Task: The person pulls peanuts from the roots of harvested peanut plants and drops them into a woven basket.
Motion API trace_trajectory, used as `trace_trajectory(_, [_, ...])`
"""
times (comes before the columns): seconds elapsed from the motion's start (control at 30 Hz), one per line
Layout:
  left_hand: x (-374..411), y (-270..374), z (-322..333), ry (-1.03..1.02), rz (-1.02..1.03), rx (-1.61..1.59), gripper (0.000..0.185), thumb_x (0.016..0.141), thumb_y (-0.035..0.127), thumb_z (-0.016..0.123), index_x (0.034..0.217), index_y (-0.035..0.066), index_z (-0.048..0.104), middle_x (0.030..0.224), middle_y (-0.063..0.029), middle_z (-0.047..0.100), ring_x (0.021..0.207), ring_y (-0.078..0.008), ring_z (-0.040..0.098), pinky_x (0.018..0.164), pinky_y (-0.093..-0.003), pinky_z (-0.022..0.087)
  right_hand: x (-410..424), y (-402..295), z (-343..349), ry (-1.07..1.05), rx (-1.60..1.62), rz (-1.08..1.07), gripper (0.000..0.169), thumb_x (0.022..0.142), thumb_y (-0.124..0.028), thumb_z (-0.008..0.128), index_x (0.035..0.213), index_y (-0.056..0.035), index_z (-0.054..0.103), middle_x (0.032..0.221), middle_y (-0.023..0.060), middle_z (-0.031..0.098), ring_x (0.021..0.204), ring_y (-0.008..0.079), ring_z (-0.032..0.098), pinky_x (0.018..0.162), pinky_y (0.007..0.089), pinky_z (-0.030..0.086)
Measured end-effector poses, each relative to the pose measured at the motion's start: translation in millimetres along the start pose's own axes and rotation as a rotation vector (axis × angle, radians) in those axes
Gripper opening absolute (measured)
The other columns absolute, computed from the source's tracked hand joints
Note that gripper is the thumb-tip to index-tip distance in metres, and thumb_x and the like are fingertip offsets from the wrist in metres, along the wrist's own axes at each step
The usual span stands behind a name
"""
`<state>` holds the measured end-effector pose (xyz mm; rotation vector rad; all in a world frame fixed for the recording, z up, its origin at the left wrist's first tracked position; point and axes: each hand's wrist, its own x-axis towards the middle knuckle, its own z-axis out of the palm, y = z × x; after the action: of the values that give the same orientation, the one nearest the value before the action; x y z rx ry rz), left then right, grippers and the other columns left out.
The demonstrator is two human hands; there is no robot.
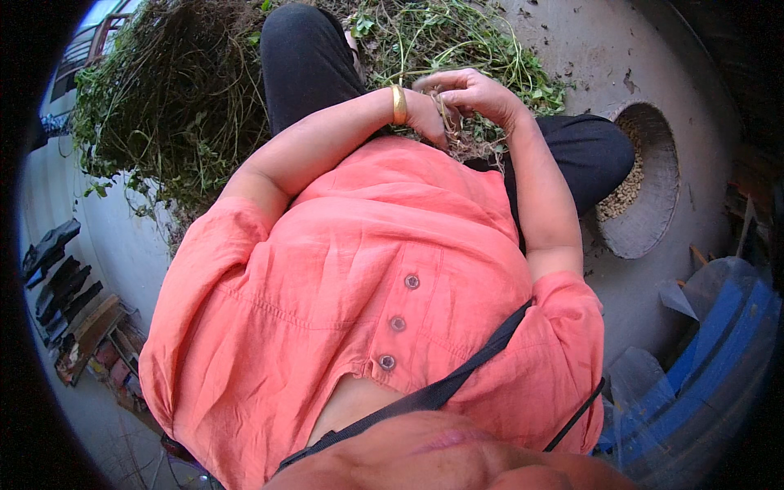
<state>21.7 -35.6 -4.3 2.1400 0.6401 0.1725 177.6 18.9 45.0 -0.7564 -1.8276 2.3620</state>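
Observation:
My left hand (427, 117), with a gold-coloured bangle (399, 105) at its wrist, is closed around a small bunch of plant stems and roots (452, 125) in my lap. My right hand (484, 97) bends over the same bunch from the right, its fingers touching the stems and roots. The fingertips of both hands are partly hidden behind each other and the plant. Just beyond my hands spreads a heap of uprooted green plants (453, 43), probably peanut vines. Thin brown roots hang between my hands and the coral shirt (380, 245).
A tall pile of uprooted plants (177, 92) rises at the left. Beyond my right knee (588, 162) a round basket (655, 208) holds pale pods that look like peanuts (621, 199). Blue material under clear plastic sheeting (692, 373) lies at lower right, wood pieces (92, 331) at left.

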Motion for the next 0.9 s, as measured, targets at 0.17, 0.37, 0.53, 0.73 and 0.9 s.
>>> trace_trajectory(0.17, [11,-30,7,-0.092,-0.119,-0.375,0.022,0.073,0.022,0.073,0.086,0.004,0.067,0.076,-0.0042,0.065,0.066,-0.0139,0.055,0.061,-0.0313,0.047,16,23,-7,0.29,-0.302,-0.112,0.029,0.088,-0.031,0.062,0.081,-0.0025,0.063,0.067,-0.0025,0.057,0.058,0.0072,0.048,0.054,0.0237,0.04])
trace_trajectory(0.37, [0,-11,-53,0.255,-0.272,-0.718,0.024,0.075,0.021,0.076,0.088,0.003,0.069,0.077,0.0011,0.066,0.065,-0.0088,0.055,0.062,-0.0253,0.045,-18,10,-32,0.603,0.317,-0.134,0.028,0.089,-0.031,0.064,0.074,-0.0075,0.061,0.056,-0.0041,0.048,0.043,0.0036,0.035,0.039,0.0218,0.027])
trace_trajectory(0.53, [-8,-23,-67,0.69,-0.134,-1.165,0.02,0.083,0.018,0.069,0.098,0.006,0.064,0.078,-0.0002,0.061,0.067,-0.0094,0.056,0.055,-0.0241,0.042,-54,6,-42,0.367,0.301,0.065,0.023,0.093,-0.023,0.057,0.083,-0.0034,0.06,0.05,-0.0067,0.037,0.041,0.0017,0.031,0.035,0.018,0.022])
trace_trajectory(0.73, [-19,-49,-83,0.694,0.078,-1.411,0.041,0.087,0.021,0.058,0.123,0.002,0.052,0.105,-0.0082,0.062,0.095,-0.0199,0.06,0.085,-0.0319,0.046,-120,-9,-46,0.654,0.594,-0.302,0.019,0.093,-0.018,0.055,0.081,-0.0033,0.059,0.066,0.0022,0.054,0.045,0.0042,0.036,0.037,0.0169,0.027])
trace_trajectory(0.9, [-24,-49,-78,0.774,0.132,-1.704,0.045,0.081,0.008,0.051,0.125,-0.001,0.05,0.12,-0.0157,0.059,0.114,-0.0297,0.057,0.096,-0.0402,0.045,-241,12,-128,1.531,0.25,-0.329,0.012,0.087,-0.009,0.06,0.095,0.0009,0.063,0.076,0.0099,0.06,0.059,0.0102,0.051,0.047,0.0205,0.038])
